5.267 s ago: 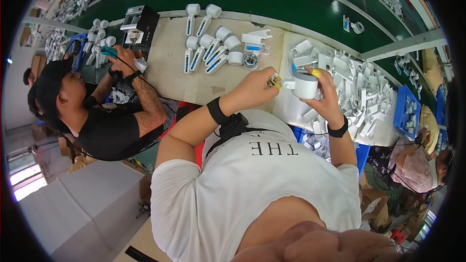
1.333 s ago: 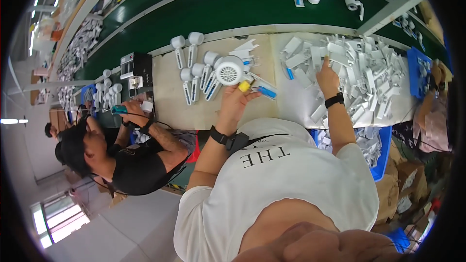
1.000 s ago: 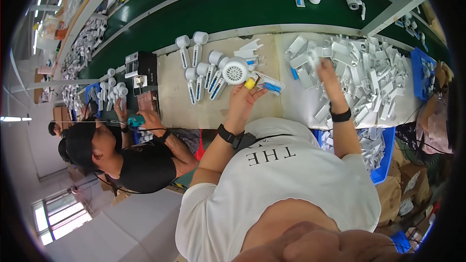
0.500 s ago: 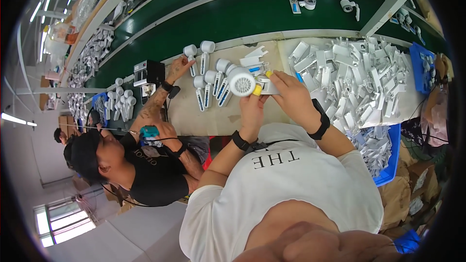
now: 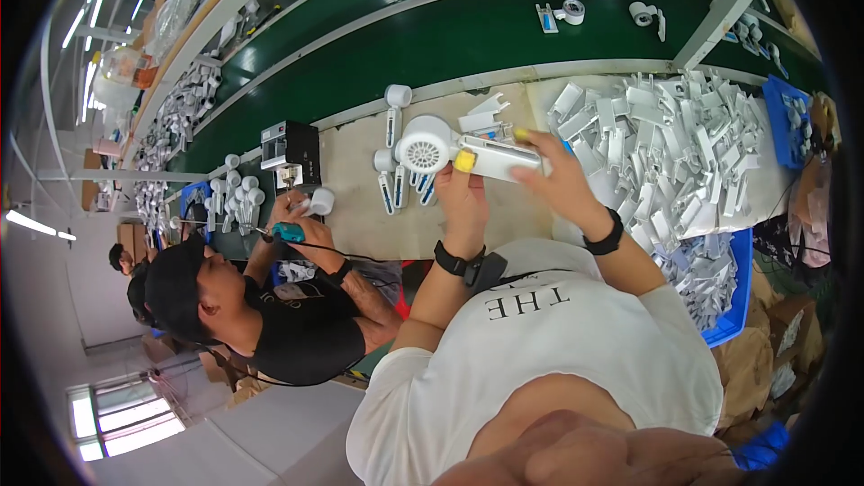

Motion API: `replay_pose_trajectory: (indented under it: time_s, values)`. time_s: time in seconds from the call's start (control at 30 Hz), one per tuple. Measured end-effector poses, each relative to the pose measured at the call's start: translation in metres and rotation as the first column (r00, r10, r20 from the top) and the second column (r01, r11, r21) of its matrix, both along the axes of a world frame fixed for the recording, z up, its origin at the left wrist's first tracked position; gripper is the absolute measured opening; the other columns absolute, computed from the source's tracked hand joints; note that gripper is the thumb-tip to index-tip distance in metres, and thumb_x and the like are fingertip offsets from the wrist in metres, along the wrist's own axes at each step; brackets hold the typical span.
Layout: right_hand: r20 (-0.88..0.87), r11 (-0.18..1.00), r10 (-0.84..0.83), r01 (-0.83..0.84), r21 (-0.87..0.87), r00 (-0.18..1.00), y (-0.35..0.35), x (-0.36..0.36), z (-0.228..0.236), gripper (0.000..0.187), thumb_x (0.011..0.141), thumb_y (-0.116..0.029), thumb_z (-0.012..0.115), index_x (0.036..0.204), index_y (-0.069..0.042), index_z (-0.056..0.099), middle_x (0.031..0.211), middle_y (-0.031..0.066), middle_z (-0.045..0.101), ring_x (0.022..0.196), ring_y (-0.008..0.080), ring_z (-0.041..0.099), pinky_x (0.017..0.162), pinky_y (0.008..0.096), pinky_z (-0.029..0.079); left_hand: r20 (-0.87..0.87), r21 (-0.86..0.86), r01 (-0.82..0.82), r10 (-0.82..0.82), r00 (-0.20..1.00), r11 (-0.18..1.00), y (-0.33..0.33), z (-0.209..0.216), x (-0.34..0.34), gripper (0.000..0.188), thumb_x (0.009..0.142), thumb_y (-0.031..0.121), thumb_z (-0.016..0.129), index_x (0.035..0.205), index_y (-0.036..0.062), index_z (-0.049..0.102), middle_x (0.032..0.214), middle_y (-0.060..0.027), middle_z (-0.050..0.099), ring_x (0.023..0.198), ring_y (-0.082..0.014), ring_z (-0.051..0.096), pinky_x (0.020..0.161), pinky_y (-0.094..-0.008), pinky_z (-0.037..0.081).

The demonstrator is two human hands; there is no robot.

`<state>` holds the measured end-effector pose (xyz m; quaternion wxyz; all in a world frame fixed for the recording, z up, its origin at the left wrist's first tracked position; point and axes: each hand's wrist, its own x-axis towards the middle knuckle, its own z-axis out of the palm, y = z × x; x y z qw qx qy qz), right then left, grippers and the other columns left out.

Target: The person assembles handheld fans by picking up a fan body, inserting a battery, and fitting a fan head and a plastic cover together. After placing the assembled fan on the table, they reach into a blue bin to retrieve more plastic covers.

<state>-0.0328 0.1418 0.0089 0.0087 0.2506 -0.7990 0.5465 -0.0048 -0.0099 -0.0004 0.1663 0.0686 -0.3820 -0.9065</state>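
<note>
Above the bench I hold a white handheld fan (image 5: 426, 145) with a round grille head and a long white handle (image 5: 502, 158). My left hand (image 5: 464, 202) grips it where head meets handle, a yellow cover on its thumb. At the handle's far end my right hand (image 5: 562, 182) pinches it between thumb and fingers; one fingertip is also covered in yellow. Whether the handle's cover is a separate piece I cannot tell. Beyond the head lie several similar fans (image 5: 394, 108) with blue parts showing in their handles, partly hidden by it.
A big heap of white handle shells (image 5: 666, 144) covers the right side of the bench, above a blue bin (image 5: 727, 306) of more parts. At left a co-worker (image 5: 270, 306) holds a teal power screwdriver (image 5: 288, 232) near a black machine (image 5: 290, 155). A green conveyor (image 5: 450, 31) runs behind.
The fan in my hands has turned and moved left, and its full handle now shows. My right hand has slid toward the handle's end. The co-worker's reaching hand has drawn back with a fan.
</note>
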Motion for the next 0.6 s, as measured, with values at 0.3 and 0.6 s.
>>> replay_pose_trajectory:
  time_s: [0.3, 0.6]
  values:
    - [0.394, 0.934, 0.168, -0.017, -0.357, 0.904, 0.002, 0.008, -0.004, 0.022, 0.084, -0.026, 0.056, 0.084, -0.004, 0.055, 0.063, -0.0027, 0.049, 0.056, 0.0067, 0.046, 0.05, 0.0226, 0.037, -0.004, 0.01, 0.05, -0.05, 0.999, 0.999, 0.013, 0.017, 0.004, 0.028, 0.085, 0.012, 0.051, 0.11, -0.0001, 0.046, 0.104, -0.0138, 0.056, 0.098, -0.0249, 0.055, 0.089, -0.0369, 0.042]
    - [0.326, 0.979, 0.152, -0.097, -0.179, 0.933, -0.011, -0.021, -0.041, 0.035, 0.077, -0.038, 0.059, 0.077, -0.003, 0.06, 0.065, 0.0133, 0.056, 0.057, 0.0187, 0.055, 0.054, 0.0317, 0.043, 0.14, -0.13, 0.09, -0.071, 0.988, 0.988, -0.012, -0.01, -0.029, 0.028, 0.084, 0.013, 0.052, 0.109, 0.001, 0.047, 0.1, -0.0082, 0.054, 0.092, -0.0196, 0.054, 0.084, -0.0343, 0.043]
